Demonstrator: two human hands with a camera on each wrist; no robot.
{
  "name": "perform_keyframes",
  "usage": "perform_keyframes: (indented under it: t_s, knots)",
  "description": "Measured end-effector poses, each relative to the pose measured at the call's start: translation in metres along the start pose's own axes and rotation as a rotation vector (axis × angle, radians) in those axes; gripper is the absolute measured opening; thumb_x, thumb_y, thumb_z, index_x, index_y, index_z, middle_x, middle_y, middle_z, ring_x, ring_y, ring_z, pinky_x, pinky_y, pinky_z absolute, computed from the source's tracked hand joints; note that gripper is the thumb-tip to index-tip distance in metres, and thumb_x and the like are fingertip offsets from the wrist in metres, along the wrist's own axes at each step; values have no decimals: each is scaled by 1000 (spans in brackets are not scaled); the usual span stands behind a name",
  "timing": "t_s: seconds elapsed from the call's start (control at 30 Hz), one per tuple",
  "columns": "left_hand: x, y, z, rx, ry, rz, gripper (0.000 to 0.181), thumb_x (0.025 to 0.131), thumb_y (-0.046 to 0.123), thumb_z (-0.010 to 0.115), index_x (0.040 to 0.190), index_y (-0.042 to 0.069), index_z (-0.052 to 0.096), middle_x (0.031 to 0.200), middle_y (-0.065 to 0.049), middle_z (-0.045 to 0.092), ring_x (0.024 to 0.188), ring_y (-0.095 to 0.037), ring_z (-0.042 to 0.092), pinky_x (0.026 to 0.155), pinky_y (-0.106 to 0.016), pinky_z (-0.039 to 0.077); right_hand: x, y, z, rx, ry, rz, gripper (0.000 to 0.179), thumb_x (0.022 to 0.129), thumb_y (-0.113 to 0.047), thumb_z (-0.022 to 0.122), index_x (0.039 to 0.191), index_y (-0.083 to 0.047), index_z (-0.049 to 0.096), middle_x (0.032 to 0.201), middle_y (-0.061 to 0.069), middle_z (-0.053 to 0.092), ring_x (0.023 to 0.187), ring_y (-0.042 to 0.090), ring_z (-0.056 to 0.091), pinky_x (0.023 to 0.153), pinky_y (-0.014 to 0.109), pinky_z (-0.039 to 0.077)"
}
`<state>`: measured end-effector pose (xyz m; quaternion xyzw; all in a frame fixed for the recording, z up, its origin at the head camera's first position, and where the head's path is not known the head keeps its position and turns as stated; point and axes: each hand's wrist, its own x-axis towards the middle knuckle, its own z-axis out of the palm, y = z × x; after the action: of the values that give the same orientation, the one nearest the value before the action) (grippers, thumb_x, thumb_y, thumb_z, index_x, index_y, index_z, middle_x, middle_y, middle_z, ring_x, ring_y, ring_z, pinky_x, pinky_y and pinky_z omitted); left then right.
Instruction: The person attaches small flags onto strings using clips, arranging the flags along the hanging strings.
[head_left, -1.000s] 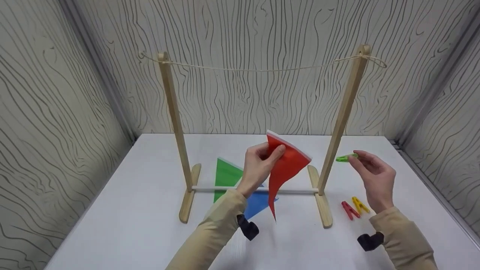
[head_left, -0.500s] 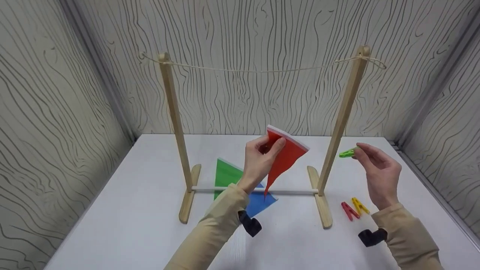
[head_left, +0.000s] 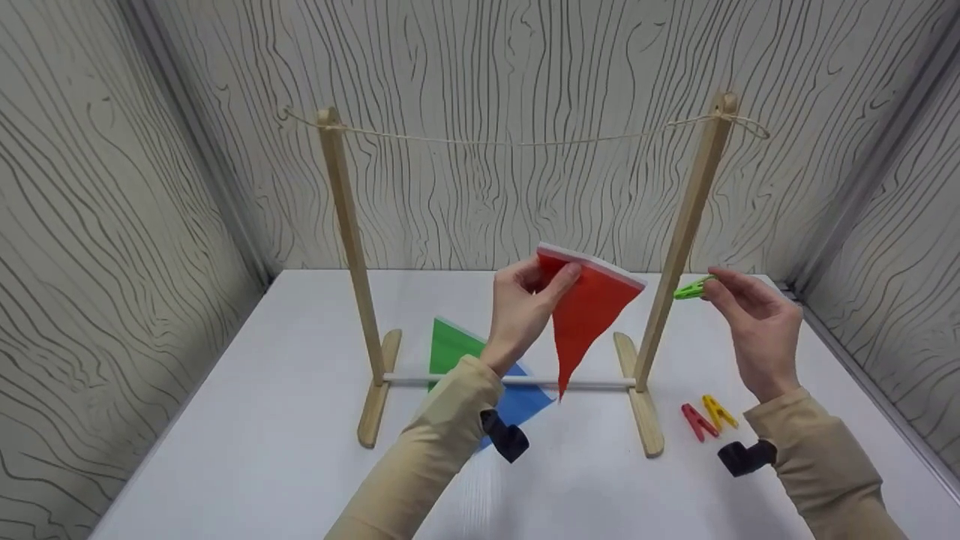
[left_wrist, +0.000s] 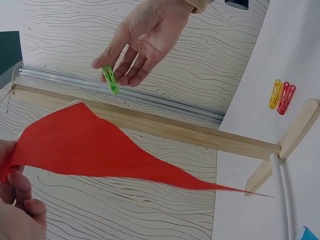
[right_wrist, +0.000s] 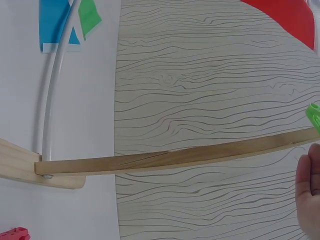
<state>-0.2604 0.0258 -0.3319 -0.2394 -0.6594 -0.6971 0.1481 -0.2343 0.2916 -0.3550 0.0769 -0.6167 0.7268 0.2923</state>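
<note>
My left hand (head_left: 523,307) pinches a red triangular flag (head_left: 592,311) by its white-edged top, near the left corner; the point hangs down. Between thumb and fingertips, my right hand (head_left: 761,330) holds a green clothespin (head_left: 691,288) just right of the stand's right post. In the left wrist view the red flag (left_wrist: 95,145) stretches out from the fingers, and the clothespin (left_wrist: 110,80) is apart from it. Above both hands, a thin string (head_left: 480,142) runs between the tops of the wooden posts. Only part of the right hand (right_wrist: 310,195) shows in the right wrist view.
The wooden stand has a left post (head_left: 349,247), a right post (head_left: 686,240) and a white crossbar (head_left: 592,383). A green flag (head_left: 454,346) and a blue flag (head_left: 525,405) lie by the crossbar, partly behind the left arm. Red (head_left: 699,422) and yellow (head_left: 720,412) clothespins lie at right.
Both hands have risen, the left one carrying the red flag up and slightly right, the right one lifting the green clothespin. The flag's top edge is now closer to level.
</note>
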Motion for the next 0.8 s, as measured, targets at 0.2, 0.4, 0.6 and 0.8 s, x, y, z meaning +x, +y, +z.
perform_keyframes:
  t_s: [0.2, 0.4, 0.6, 0.8]
  knots:
    - [6, 3, 2, -47, 13, -25, 26, 94, 17, 71, 115, 3, 73, 104, -16, 77, 88, -16, 74, 82, -31, 61, 6, -8, 5, 58, -9, -22, 25, 91, 9, 64, 116, 14, 66, 99, 2, 73, 87, 10, 70, 90, 19, 55]
    - [13, 6, 3, -78, 24, -68, 25, 95, 16, 69, 115, 3, 73, 104, -17, 77, 90, -17, 73, 84, -32, 60, 13, -15, 10, 160, -26, -20, 24, 91, 11, 65, 114, 9, 69, 102, 6, 73, 91, 12, 70, 91, 20, 56]
    - [19, 8, 3, -118, 25, -99, 25, 96, 17, 68, 116, 2, 73, 104, -16, 77, 91, -14, 71, 86, -30, 58, 20, -23, 14, 247, -76, -16, 22, 92, 11, 63, 112, 7, 70, 106, 9, 70, 96, 13, 67, 93, 21, 55]
    - [25, 9, 3, -161, 42, -108, 24, 95, 16, 69, 114, 1, 74, 102, -16, 76, 88, -14, 66, 84, -29, 54, 27, -33, 19, 272, -111, -37, 20, 93, 6, 64, 113, 6, 69, 105, 8, 70, 95, 14, 69, 95, 22, 54]
